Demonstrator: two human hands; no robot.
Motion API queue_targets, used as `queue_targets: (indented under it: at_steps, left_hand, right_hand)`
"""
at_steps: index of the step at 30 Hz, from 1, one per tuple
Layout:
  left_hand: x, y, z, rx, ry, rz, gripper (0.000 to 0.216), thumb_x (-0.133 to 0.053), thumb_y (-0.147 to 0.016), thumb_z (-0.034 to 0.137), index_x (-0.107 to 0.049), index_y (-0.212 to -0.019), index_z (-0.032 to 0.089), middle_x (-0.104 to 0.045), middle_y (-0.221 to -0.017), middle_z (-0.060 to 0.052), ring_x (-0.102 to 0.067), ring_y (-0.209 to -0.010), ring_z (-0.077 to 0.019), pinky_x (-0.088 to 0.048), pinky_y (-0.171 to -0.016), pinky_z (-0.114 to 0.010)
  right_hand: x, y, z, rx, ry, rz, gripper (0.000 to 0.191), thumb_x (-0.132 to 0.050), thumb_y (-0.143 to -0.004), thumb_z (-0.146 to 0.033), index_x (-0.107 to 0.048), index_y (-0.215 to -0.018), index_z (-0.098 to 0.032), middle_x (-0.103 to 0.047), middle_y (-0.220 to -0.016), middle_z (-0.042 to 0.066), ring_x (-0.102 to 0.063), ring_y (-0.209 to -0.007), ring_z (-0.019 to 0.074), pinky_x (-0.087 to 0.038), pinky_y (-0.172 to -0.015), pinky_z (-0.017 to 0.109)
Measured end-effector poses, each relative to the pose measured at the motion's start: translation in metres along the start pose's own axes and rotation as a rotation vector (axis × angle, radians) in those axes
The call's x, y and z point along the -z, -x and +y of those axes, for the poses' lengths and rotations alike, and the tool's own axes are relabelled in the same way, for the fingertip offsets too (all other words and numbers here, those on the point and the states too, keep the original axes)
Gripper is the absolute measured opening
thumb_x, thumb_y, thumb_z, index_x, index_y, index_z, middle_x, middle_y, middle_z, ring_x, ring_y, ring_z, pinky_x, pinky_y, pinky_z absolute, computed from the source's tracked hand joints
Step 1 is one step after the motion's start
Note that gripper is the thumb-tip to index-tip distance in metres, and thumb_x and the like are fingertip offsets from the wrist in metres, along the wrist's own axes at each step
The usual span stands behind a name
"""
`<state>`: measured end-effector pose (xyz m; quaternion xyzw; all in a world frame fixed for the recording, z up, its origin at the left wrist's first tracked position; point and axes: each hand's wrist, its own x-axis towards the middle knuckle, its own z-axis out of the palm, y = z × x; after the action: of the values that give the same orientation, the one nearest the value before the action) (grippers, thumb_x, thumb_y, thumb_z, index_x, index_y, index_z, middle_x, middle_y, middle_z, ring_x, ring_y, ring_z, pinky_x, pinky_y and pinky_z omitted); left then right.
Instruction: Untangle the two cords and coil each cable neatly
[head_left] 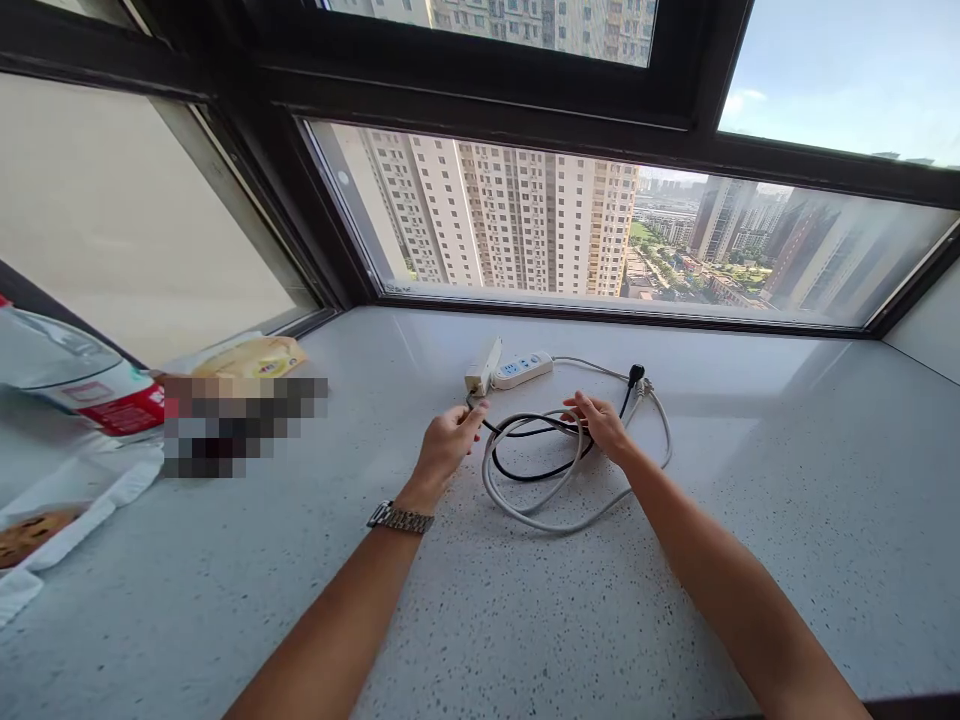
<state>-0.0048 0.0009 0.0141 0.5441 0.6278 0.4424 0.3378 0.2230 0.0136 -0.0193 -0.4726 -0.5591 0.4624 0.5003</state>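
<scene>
fingers of your left hand (448, 440) pinch the black cord (534, 470) close to where it leaves the cream power strip (484, 368), which stands on its edge at about 12 o'clock from that hand. your right hand (600, 422) lies over the loops at 3 o'clock from the left, fingers curled loosely down onto the crossing of the black cord and the grey-white cord (555, 520); whether it truly grips them or only presses them flat, you cannot tell from here. both cords lie coiled together on the speckled sill (525, 620), between your hands and trailing toward 6 o'clock. the white power strip (523, 369) lies flat just beside the cream one, and two plugs (638, 380) rest at 1 o'clock from your right hand.

you seem to be in the sorting stage, with the two cords still interlaced. the next move probably calls for keeping the black one pinned on the left and lifting one loop free with the right, without dragging either strip. a water bottle (67, 385) and snack packets (247, 358) sit well apart at 9 o'clock.
</scene>
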Motion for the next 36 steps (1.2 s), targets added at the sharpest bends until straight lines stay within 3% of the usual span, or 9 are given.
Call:
queue_targets:
  at_steps: [2, 4, 7, 11, 19, 24, 29, 32, 36]
  left_hand:
    - [0.011, 0.000, 0.006, -0.187, -0.252, 0.170, 0.036, -0.057, -0.073, 0.053, -0.052, -0.064, 0.019, -0.056, -0.061, -0.004, -0.056, -0.065, -0.0201, -0.042, -0.053, -0.027]
    - [0.012, -0.001, 0.014, -0.410, -0.451, 0.166, 0.037, -0.051, -0.076, 0.055, -0.058, -0.071, 0.019, -0.062, -0.072, -0.006, -0.058, -0.074, -0.0219, -0.044, -0.063, -0.029]
    - [-0.006, -0.011, 0.025, -0.569, -0.539, -0.222, 0.042, -0.051, -0.075, 0.057, -0.066, -0.085, 0.020, -0.068, -0.089, -0.009, -0.061, -0.086, -0.0241, -0.045, -0.071, -0.030]
    - [-0.032, -0.030, 0.031, -0.489, -0.697, -0.640, 0.031, -0.060, -0.068, 0.053, -0.067, -0.066, 0.023, -0.066, -0.065, -0.006, -0.060, -0.063, -0.0218, -0.041, -0.059, -0.028]
    - [-0.011, -0.025, 0.033, -0.763, -0.560, -0.413, 0.039, -0.045, -0.080, 0.055, -0.056, -0.069, 0.019, -0.058, -0.063, -0.003, -0.052, -0.057, -0.0164, -0.034, -0.055, -0.026]
    - [0.012, -0.020, 0.022, -0.581, -0.197, 0.022, 0.036, -0.047, -0.079, 0.055, -0.048, -0.068, 0.021, -0.043, -0.049, 0.003, -0.042, -0.047, -0.0129, -0.034, -0.049, -0.025]
    - [0.006, -0.022, 0.019, -0.236, 0.613, 0.282, 0.039, -0.045, -0.088, 0.047, -0.030, -0.063, 0.021, -0.027, -0.048, 0.007, -0.034, -0.041, -0.0081, -0.034, -0.043, -0.021]
    - [0.002, -0.020, 0.019, 0.002, 0.914, 0.179, 0.037, -0.046, -0.091, 0.038, -0.033, -0.062, 0.019, -0.025, -0.048, 0.008, -0.030, -0.039, -0.0051, -0.031, -0.040, -0.017]
    - [0.012, -0.015, 0.015, 0.171, 0.906, -0.246, 0.029, -0.058, -0.086, 0.031, -0.043, -0.065, 0.017, -0.025, -0.047, 0.010, -0.026, -0.036, -0.0041, -0.032, -0.038, -0.017]
  right_hand:
    - [0.008, 0.006, 0.001, 0.026, -0.051, 0.030, 0.063, -0.044, -0.078, -0.071, -0.069, -0.087, -0.015, -0.069, -0.071, 0.007, -0.066, -0.077, 0.0204, -0.047, -0.074, 0.030]
    - [0.010, 0.010, 0.003, 0.059, -0.020, 0.068, 0.063, -0.040, -0.081, -0.070, -0.069, -0.088, -0.015, -0.069, -0.072, 0.007, -0.066, -0.077, 0.0205, -0.047, -0.074, 0.031]
    - [0.003, 0.016, 0.007, 0.105, 0.137, 0.104, 0.045, -0.054, -0.078, -0.059, -0.069, -0.090, -0.018, -0.068, -0.076, 0.005, -0.063, -0.074, 0.0195, -0.047, -0.073, 0.031]
    - [-0.007, 0.022, 0.008, 0.217, 0.522, 0.088, 0.019, -0.070, -0.071, -0.027, -0.071, -0.089, -0.024, -0.069, -0.084, 0.005, -0.060, -0.085, 0.0224, -0.042, -0.081, 0.033]
    - [0.014, 0.016, -0.014, 0.282, 0.595, 0.090, 0.012, -0.061, -0.081, -0.026, -0.071, -0.085, -0.026, -0.067, -0.082, 0.004, -0.058, -0.076, 0.0203, -0.040, -0.075, 0.031]
    - [0.056, 0.013, -0.021, 0.062, 0.659, 0.448, 0.010, -0.058, -0.081, -0.025, -0.068, -0.082, -0.024, -0.066, -0.080, 0.004, -0.056, -0.073, 0.0195, -0.038, -0.066, 0.029]
    - [0.077, 0.013, -0.016, -0.186, 0.639, 0.547, 0.017, -0.052, -0.082, -0.025, -0.066, -0.091, -0.021, -0.067, -0.082, 0.006, -0.057, -0.070, 0.0190, -0.036, -0.055, 0.027]
    - [0.080, 0.015, -0.016, -0.267, 0.643, 0.568, 0.025, -0.047, -0.083, -0.025, -0.065, -0.100, -0.019, -0.067, -0.087, 0.008, -0.059, -0.074, 0.0206, -0.038, -0.055, 0.027]
    - [0.076, 0.017, -0.027, -0.303, 0.694, 0.579, 0.032, -0.050, -0.082, -0.024, -0.063, -0.110, -0.017, -0.064, -0.106, 0.012, -0.059, -0.090, 0.0248, -0.041, -0.065, 0.031]
